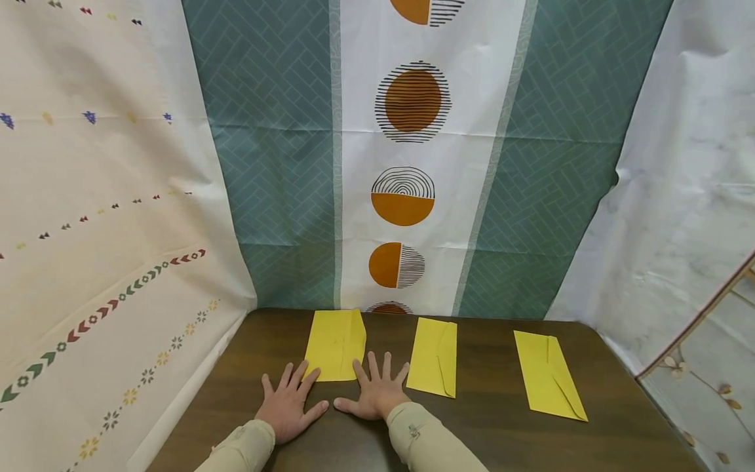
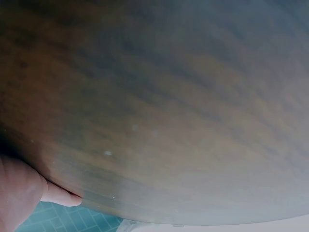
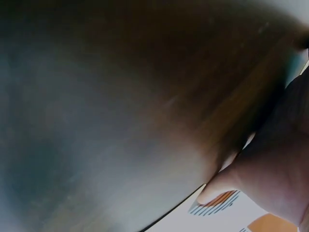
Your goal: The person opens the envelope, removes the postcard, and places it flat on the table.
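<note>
Head view: left hand (image 1: 288, 405) and right hand (image 1: 377, 394) rest on the dark table (image 1: 486, 406), fingers straight and spread apart; the left yellow envelope (image 1: 331, 344) lies flat near the far edge, its near corners at the fingertips of both hands; the middle yellow envelope (image 1: 430, 357) lies just beside the right hand's little finger; the right yellow envelope (image 1: 548, 373) lies well apart, farther right.
</note>
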A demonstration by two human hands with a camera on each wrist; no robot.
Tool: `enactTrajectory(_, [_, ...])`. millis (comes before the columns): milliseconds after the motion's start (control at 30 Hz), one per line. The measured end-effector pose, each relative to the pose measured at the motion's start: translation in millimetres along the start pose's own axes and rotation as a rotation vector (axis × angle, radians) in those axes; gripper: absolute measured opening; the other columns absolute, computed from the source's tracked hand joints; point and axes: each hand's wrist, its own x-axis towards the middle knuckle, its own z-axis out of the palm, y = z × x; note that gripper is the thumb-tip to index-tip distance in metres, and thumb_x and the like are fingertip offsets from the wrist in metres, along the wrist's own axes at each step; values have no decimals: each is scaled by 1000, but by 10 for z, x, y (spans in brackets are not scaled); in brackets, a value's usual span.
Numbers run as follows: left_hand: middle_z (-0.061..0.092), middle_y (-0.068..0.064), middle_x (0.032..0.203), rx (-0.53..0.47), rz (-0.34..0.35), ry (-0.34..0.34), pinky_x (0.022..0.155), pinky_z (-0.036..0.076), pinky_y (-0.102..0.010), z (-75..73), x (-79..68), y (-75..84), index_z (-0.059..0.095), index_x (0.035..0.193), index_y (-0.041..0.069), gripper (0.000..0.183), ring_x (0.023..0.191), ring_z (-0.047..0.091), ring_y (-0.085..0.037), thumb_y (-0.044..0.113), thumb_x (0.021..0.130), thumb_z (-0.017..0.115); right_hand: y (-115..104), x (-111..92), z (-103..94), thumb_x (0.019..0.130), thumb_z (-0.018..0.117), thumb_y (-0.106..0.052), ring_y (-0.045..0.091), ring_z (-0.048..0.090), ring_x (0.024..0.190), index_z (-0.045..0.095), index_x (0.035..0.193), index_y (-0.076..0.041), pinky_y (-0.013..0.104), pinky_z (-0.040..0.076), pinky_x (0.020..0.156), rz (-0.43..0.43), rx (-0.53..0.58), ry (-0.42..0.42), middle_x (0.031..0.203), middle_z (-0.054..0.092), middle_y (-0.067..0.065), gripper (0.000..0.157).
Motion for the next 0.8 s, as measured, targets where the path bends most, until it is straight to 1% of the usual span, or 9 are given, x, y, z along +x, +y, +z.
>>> enactTrajectory(100, [40,-16,171,1,-3,-9,111,9,-94,-10,-5,10,48,162,20,81,157,34,-53,73,101,53,10,15,35,85,26,-101,49,7,166,19,171,-41,87,5,119,-1,6,-6,182,13,7,105])
enactTrajectory(300, [40,-16,171,11,-14,-11,112,9,-93,18,7,-7,48,162,20,83,158,34,-51,75,100,51,-8,-4,-1,86,27,-100,49,6,167,20,172,-40,87,4,119,-2,21,-9,182,13,7,105])
enactTrajectory(500, [38,-15,172,22,-18,-3,113,9,-93,63,34,-43,46,163,18,89,159,33,-49,79,98,49,-18,-54,-50,85,30,-101,48,10,166,24,170,-42,86,6,120,-2,12,13,181,18,6,104])
enactTrajectory(567, [38,-16,172,33,-18,-1,112,9,-93,70,36,-47,45,162,16,91,159,34,-49,80,98,48,-7,-42,-22,85,31,-101,49,11,166,25,170,-41,87,6,120,-7,20,25,181,19,6,104])
enactTrajectory(600, [37,-17,172,35,-19,-4,113,9,-93,71,37,-48,44,163,15,92,159,34,-48,81,98,48,0,-31,-3,85,31,-101,49,10,166,26,170,-41,87,5,119,-10,24,29,180,19,7,104])
enactTrajectory(667, [36,-18,173,41,-24,-10,113,9,-92,72,38,-51,43,163,13,94,159,33,-48,81,98,48,-6,-56,-31,86,35,-99,49,12,166,28,169,-39,86,7,120,-15,32,34,180,22,8,103])
enactTrajectory(800, [34,-21,173,40,-30,-10,113,8,-92,71,43,-55,41,163,10,97,159,33,-49,81,98,49,-2,-104,-116,88,48,-93,51,15,165,34,168,-39,87,11,118,-42,69,33,179,25,10,98])
